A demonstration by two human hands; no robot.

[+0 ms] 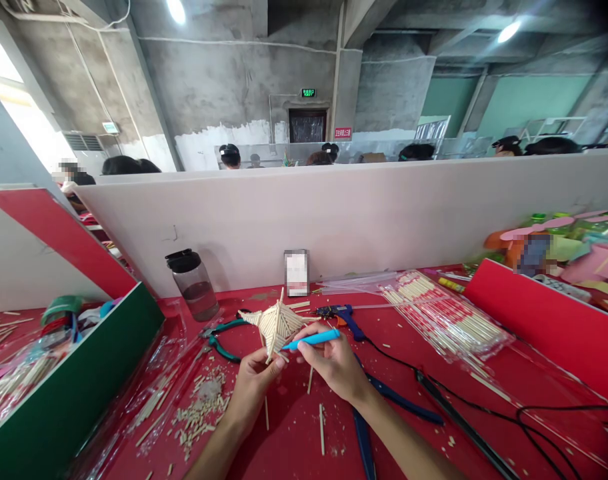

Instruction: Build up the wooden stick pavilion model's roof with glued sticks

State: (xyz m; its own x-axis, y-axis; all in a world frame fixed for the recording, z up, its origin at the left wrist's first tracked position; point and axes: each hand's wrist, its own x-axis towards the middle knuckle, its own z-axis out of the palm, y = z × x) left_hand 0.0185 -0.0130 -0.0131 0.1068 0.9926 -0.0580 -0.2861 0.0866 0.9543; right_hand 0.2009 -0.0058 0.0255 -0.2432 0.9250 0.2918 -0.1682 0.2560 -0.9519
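Note:
My left hand [258, 379] is closed on the lower point of a star-shaped piece built from pale wooden sticks [277, 323]. In my right hand [337, 363] is a blue pen [317, 338], its tip at the star's lower right edge; whether it touches cannot be told. Teal-handled pliers [227, 340] lie left of the star, partly behind it. A blue glue gun [341, 317] rests beyond my right hand. Blue-handled cutters [391, 398] lie under my right wrist, partly hidden. Loose sticks [322, 430] are scattered on the red table near both hands.
A dark-lidded bottle [194, 287] and an upright phone [297, 273] stand by the white partition [304, 207]. Bundled sticks in plastic [444, 317] lie right. Cut stick bits [199, 413] are heaped left. Black cable [464, 407] crosses the right side. Green [94, 373] and red [544, 327] dividers flank the table.

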